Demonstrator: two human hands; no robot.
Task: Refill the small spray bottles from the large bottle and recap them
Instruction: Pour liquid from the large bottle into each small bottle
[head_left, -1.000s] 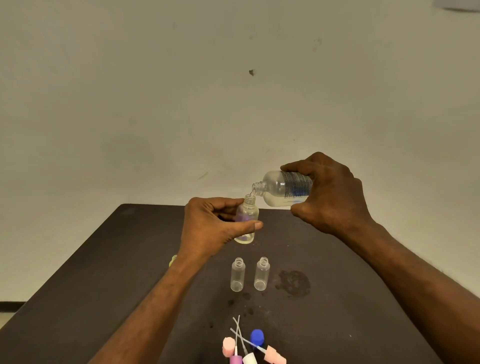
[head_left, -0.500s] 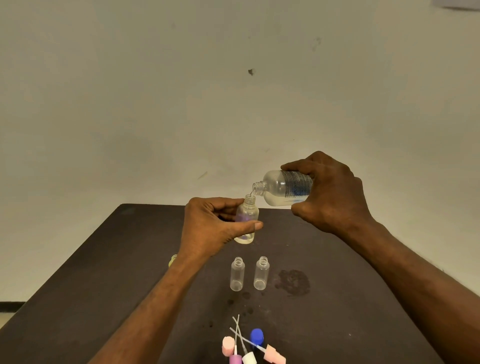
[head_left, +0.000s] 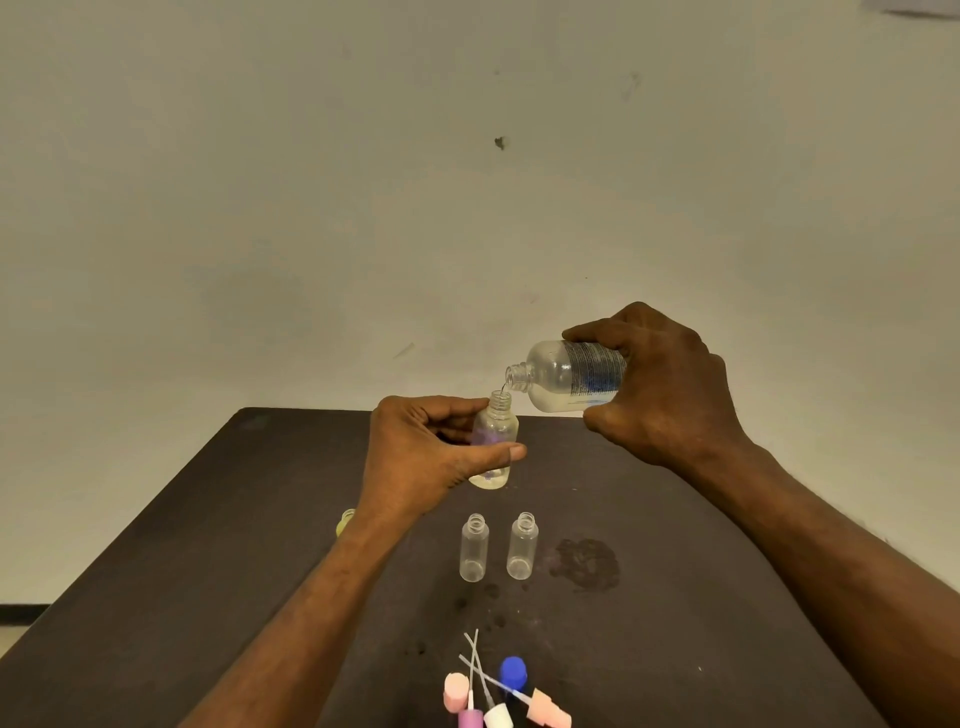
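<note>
Nearest the viewer, at the table's (head_left: 208, 545) front edge, lay the removed spray caps (head_left: 498, 701) with their dip tubes — pink, white and purple heads — and one blue cap (head_left: 513, 671); none was fitted to a bottle. Beyond them stood two small spray bottles (head_left: 497, 546), upright, side by side, uncapped and seemingly empty, with a wet stain (head_left: 587, 564) just beside the right one. Farther back, the left hand (head_left: 421, 457) held a third small bottle (head_left: 494, 441) upright above the table, thumb and fingers curled round its body; only a shallow layer of liquid showed at its base. The right hand (head_left: 660, 384) gripped the large bottle (head_left: 566, 375), tipped nearly horizontal, its mouth just above the small bottle's neck — a thin stream ran between them. A yellowish object (head_left: 345, 521) was partly hidden behind the left forearm. Judged from this layout, the task was at an early stage: one fill in progress, two bottles unfilled, all recapping outstanding.
</note>
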